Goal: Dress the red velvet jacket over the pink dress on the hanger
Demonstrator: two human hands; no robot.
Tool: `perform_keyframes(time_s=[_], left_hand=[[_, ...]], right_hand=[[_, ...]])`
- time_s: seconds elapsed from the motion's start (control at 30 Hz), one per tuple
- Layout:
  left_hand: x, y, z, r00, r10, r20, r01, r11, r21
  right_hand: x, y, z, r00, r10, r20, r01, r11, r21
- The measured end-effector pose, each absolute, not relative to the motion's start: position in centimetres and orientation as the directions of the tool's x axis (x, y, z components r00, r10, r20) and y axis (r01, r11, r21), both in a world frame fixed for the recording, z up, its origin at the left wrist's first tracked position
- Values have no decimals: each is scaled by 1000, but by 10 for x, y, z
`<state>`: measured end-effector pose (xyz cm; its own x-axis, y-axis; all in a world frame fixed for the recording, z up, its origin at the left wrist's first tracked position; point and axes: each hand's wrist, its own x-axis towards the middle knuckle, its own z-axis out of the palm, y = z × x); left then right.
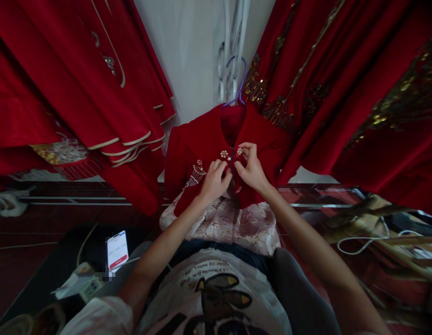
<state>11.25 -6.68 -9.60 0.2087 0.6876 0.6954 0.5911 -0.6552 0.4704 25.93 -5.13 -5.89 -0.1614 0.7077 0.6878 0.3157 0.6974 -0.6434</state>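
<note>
A red jacket (198,139) hangs in front of me on a purple hanger (243,77), its collar spread at the top. Pearl-like flower ornaments (224,154) sit on either side of its front opening, and a beaded tassel ornament (196,175) decorates one side. My left hand (215,179) has its fingers curled closed at the left front edge, just below the flowers. On the other edge, my right hand (251,168) pinches the cloth beside a flower ornament. Fingers hide part of the opening. Below lies pale, shiny patterned fabric (233,225) across my lap.
Red garments with pale trim (132,116) hang at left; red garments with gold decoration (341,93) hang at right. A lit phone (117,251) rests at lower left by a small box (90,288). A white cable (355,245) loops over cluttered items at right.
</note>
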Motion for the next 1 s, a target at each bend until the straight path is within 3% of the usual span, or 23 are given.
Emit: perform_keyframes(time_s=[0.17,0.33,0.43,0.6,0.77,1.0], left_hand=[[106,-60,-81,-17,694,719,393,-657,643],[112,-49,-83,-123,853,508,-12,-513,858],[113,-42,-83,-133,908,397,-110,-412,905],[108,-35,-80,16,942,335,-89,-333,939],[104,-33,-74,59,938,341,-40,-339,940],[99,-34,-60,204,868,453,236,-492,838]], right_hand=[[258,-57,-60,-188,699,690,322,707,-629],[253,-56,-60,-161,733,661,319,672,-668],[252,-54,-62,-110,754,648,300,647,-701],[254,-50,-63,-39,747,664,351,632,-690],[257,-46,-60,-31,751,659,374,621,-689],[260,-40,-50,-61,744,665,374,635,-676]])
